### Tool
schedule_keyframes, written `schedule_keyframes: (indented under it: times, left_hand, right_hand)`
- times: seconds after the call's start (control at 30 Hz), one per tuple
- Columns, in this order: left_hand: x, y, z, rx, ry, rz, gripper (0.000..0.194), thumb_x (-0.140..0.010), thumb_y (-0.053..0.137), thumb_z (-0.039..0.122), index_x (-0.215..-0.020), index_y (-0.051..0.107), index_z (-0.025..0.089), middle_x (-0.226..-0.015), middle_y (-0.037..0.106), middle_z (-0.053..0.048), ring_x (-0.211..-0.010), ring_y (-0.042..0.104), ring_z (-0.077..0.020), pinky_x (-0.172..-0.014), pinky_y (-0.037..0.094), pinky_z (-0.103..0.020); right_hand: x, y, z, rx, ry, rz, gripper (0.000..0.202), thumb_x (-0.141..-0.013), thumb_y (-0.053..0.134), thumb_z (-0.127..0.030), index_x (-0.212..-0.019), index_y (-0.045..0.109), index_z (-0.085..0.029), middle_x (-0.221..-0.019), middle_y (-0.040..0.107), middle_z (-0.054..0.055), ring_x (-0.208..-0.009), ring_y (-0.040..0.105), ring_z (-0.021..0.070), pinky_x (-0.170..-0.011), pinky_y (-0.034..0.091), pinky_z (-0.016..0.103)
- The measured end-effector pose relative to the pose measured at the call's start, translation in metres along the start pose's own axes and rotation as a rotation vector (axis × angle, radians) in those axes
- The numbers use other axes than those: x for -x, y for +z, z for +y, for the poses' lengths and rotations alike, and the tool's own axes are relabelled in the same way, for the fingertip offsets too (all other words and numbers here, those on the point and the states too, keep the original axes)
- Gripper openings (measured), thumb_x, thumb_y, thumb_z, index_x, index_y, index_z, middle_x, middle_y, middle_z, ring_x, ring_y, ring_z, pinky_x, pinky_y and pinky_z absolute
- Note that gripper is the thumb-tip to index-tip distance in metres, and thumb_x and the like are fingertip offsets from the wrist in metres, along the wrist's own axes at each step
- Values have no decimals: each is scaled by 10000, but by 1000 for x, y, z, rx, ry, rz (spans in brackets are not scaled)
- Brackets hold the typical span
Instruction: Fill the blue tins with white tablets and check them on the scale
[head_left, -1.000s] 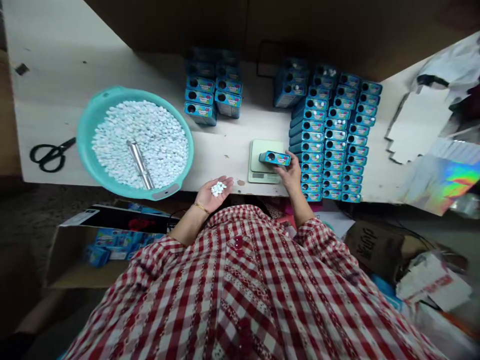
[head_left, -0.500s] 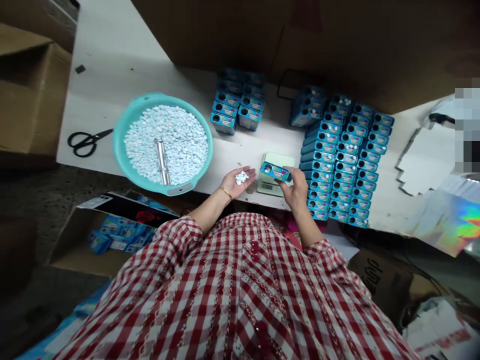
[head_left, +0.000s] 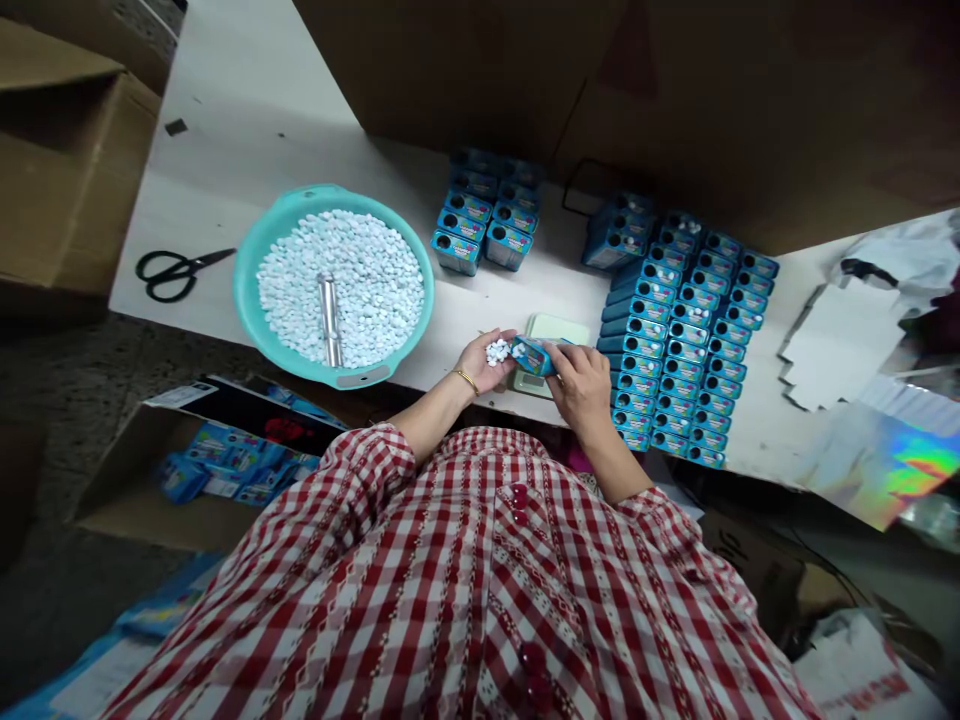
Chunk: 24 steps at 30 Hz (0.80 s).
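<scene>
My left hand (head_left: 480, 367) is turned palm up, its fingers cupped around a small heap of white tablets (head_left: 496, 351). My right hand (head_left: 581, 385) grips a small blue box (head_left: 534, 356), tipped on its side so that its open end faces the left palm. White tablets show at the mouth of this box. Beneath and behind it is a pale green scale (head_left: 556, 328), partly covered by the box and my hand. To the left stands a turquoise basin (head_left: 247, 300) full of white tablets (head_left: 375, 285), with a shiny metal tube (head_left: 330, 320) lying on top.
Rows of upright blue boxes (head_left: 664, 350) stand to the right, some with tablets at their openings. More boxes (head_left: 480, 235) stand behind. Black scissors (head_left: 180, 273) lie left of the basin. A large brown carton (head_left: 480, 70) borders the back; an open carton (head_left: 120, 480) sits below left.
My right hand has tilted the blue box and brought it from above the scale to my left palm. The heap in my left palm looks slightly larger. The view has shifted a little.
</scene>
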<state>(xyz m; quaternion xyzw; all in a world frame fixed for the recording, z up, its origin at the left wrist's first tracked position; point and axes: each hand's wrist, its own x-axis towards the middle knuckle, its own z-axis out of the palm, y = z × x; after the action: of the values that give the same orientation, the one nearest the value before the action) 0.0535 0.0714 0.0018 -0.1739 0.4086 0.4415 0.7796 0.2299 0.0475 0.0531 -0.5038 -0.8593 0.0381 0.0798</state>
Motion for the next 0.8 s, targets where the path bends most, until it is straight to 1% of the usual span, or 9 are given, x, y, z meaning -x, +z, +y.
schedule_keyframes:
  times: [0.13,0.23,0.3,0.37,0.47,0.53,0.6,0.7,0.8]
  left_hand:
    - [0,-1,0,8,-11,12,272,-876,420,190,-827,669,90,-669,670,-69,-642,630,-146,-660,511,-269]
    - [1,-1,0,-12,-22,24,267,-876,422,185,-864,666,76,-673,671,-74,-640,629,-146,-663,515,-269]
    - [1,-1,0,-25,-30,36,262,-877,426,183,-863,664,74,-660,666,-72,-616,622,-142,-665,519,-272]
    - [2,-1,1,-17,-36,31,255,-878,430,181,-832,660,79,-660,666,-73,-614,627,-141,-676,523,-273]
    - [6,-1,3,3,-43,0,247,-876,437,180,-809,652,79,-725,682,-108,-710,659,-161,-722,527,-280]
    - [9,-2,5,-8,-42,2,237,-873,442,181,-839,653,79,-758,687,-120,-755,666,-171,-728,531,-285]
    - [11,-4,8,-26,-24,24,229,-870,444,176,-861,654,84,-759,687,-113,-750,666,-166,-714,535,-280]
    - [15,-12,12,-48,13,65,216,-861,452,162,-822,650,87,-763,686,-108,-740,664,-152,-708,534,-257]
    - [23,-23,14,-63,23,112,199,-846,461,139,-802,648,87,-764,687,-109,-746,666,-152,-708,538,-251]
  right_hand:
    - [4,9,8,-70,75,9,402,-841,499,-249,-1237,535,-189,-1075,608,86,-965,489,237,-814,383,364]
    - [7,6,8,-130,65,50,408,-832,504,-226,-1239,528,-207,-1110,601,83,-1001,496,240,-872,392,387]
    - [9,6,8,-222,75,103,403,-826,509,-215,-1228,529,-214,-1122,599,82,-1031,501,239,-909,395,398]
    - [10,12,10,-386,143,170,368,-818,526,-231,-1185,540,-216,-1102,603,78,-1031,521,229,-916,413,392]
    - [12,35,20,-721,361,258,338,-799,563,-324,-1114,532,-207,-1008,609,57,-926,575,199,-832,476,355]
    - [13,56,29,-905,513,291,390,-763,600,-394,-1093,516,-203,-958,597,39,-860,588,180,-776,500,331]
    - [14,77,37,-1014,615,314,456,-713,644,-433,-1080,508,-200,-938,585,29,-843,590,172,-773,505,329]
    - [16,99,48,-1073,670,330,507,-661,686,-454,-1057,508,-191,-933,587,32,-850,594,180,-809,502,355]
    - [24,101,54,-1037,606,300,512,-679,681,-457,-1075,512,-180,-1017,598,70,-930,594,205,-871,484,389]
